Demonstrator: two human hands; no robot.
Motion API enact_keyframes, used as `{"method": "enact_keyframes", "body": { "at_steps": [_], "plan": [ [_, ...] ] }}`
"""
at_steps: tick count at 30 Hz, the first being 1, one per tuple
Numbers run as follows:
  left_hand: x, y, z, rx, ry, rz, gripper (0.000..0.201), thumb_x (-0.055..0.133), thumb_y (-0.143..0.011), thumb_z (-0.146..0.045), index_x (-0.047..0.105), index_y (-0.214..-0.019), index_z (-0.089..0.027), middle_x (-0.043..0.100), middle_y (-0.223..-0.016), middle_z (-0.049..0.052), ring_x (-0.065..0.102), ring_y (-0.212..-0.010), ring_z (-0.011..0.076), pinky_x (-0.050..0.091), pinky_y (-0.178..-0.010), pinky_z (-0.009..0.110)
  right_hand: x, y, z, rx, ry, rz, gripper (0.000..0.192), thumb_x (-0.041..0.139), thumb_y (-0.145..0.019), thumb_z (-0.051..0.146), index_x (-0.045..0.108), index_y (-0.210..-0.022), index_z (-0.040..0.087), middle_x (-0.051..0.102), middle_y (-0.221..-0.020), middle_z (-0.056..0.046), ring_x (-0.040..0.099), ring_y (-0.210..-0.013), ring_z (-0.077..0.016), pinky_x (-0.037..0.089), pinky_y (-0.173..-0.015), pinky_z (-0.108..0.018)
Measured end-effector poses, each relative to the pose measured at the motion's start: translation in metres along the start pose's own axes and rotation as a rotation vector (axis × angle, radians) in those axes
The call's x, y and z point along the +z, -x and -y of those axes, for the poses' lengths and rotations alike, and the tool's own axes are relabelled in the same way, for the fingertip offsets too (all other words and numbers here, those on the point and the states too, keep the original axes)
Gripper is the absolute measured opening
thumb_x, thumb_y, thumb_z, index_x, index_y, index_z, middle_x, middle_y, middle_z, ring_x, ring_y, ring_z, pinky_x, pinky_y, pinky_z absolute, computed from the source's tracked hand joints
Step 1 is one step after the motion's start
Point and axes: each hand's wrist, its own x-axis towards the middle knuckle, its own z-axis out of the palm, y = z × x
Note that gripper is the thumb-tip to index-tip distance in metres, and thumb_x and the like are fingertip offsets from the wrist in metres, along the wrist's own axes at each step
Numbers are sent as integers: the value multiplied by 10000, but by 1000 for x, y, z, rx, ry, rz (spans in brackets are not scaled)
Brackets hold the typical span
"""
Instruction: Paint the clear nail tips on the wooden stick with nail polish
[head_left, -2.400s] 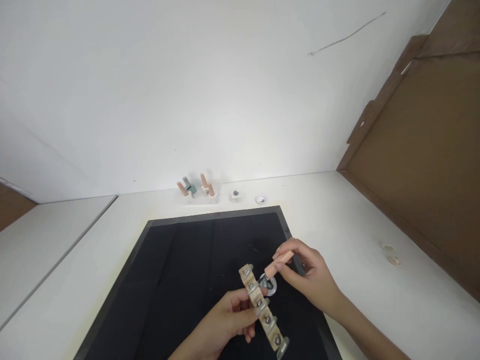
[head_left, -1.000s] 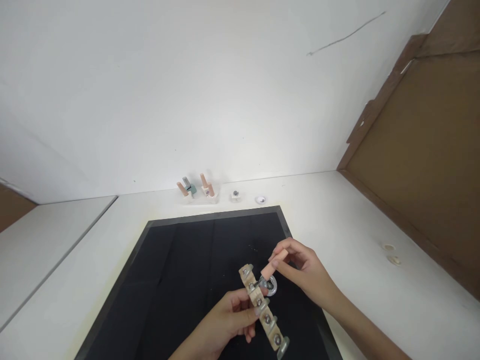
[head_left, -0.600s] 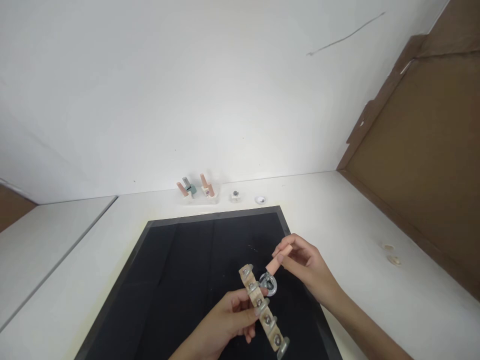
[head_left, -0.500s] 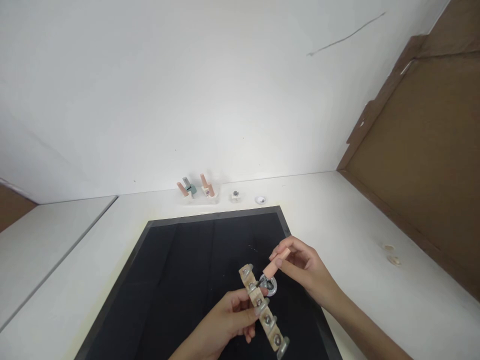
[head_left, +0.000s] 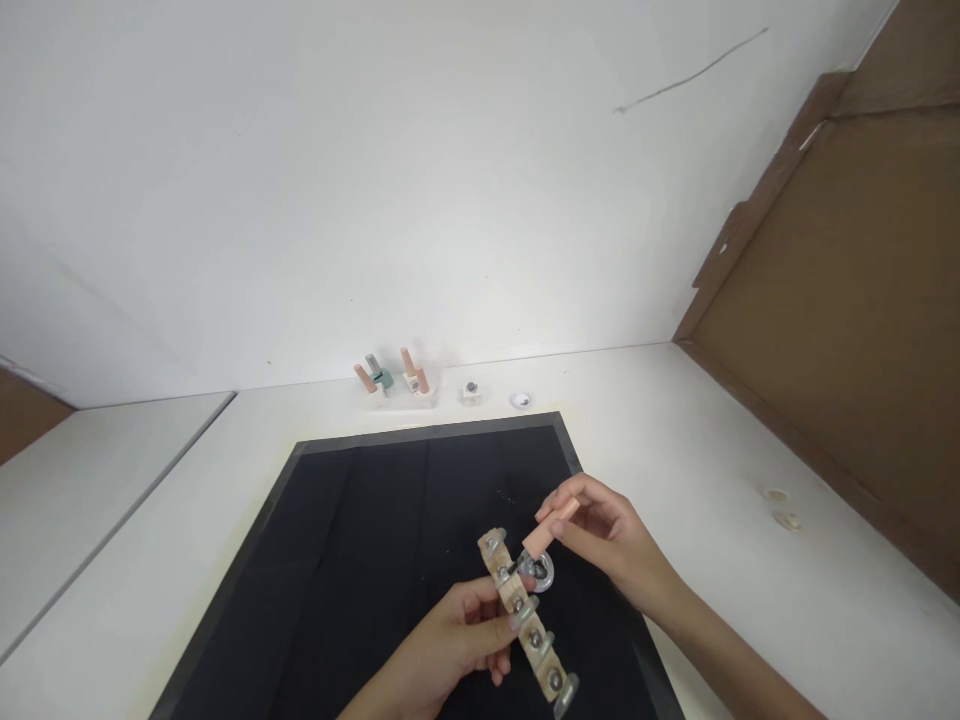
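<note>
My left hand (head_left: 454,640) is closed round a pale wooden strip (head_left: 536,650) held at a slant over the black mat (head_left: 360,560). Along the strip sit round metal studs and several glossy, see-through false nails (head_left: 568,692). Between thumb and fingers, my right hand (head_left: 611,535) pinches a nail polish brush (head_left: 551,530) by its peach cap. Its dark bristle end points down-left and meets the strip near the second stud from the top; whether it touches a nail I cannot tell. A clear, shiny round piece (head_left: 545,572) shows just behind the brush tip, partly hidden.
At the mat's far edge, a clear tray (head_left: 405,402) holds several polish bottles with peach and grey-green caps. To its right stand an uncapped small bottle (head_left: 471,394) and a little white dish (head_left: 521,400). Two small beige pieces (head_left: 787,521) lie at right. A white wall rises behind.
The brush in my right hand has shifted slightly down and left along the strip. My left hand and the strip stay in place.
</note>
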Motion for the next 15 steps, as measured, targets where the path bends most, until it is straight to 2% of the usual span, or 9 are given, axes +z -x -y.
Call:
{"method": "enact_keyframes", "body": {
  "at_steps": [3,10,15],
  "plan": [
    [0,0,0,11,0,17,426,730,-640,-360,651,-999,-145,554,-727,-9,452,-507,41,355,-517,207,1,1,0,17,38,45,22,589,-829,234,580,-830,214,622,-846,-31,564,-757,-174,423,-657,-289],
    [-1,1,3,-1,13,12,431,736,-634,-353,649,-1005,-151,562,-748,-6,455,-509,38,362,-522,205,1,2,2,-22,39,-43,48,558,-843,205,542,-798,212,604,-809,-11,559,-718,-150,421,-646,-276],
    [1,-1,0,16,-2,25,434,732,-635,-368,649,-1000,-149,550,-736,-6,448,-508,43,359,-516,208,1,3,3,-25,97,32,19,580,-834,231,573,-833,214,614,-834,-23,579,-762,-166,434,-670,-288]
  ]
}}
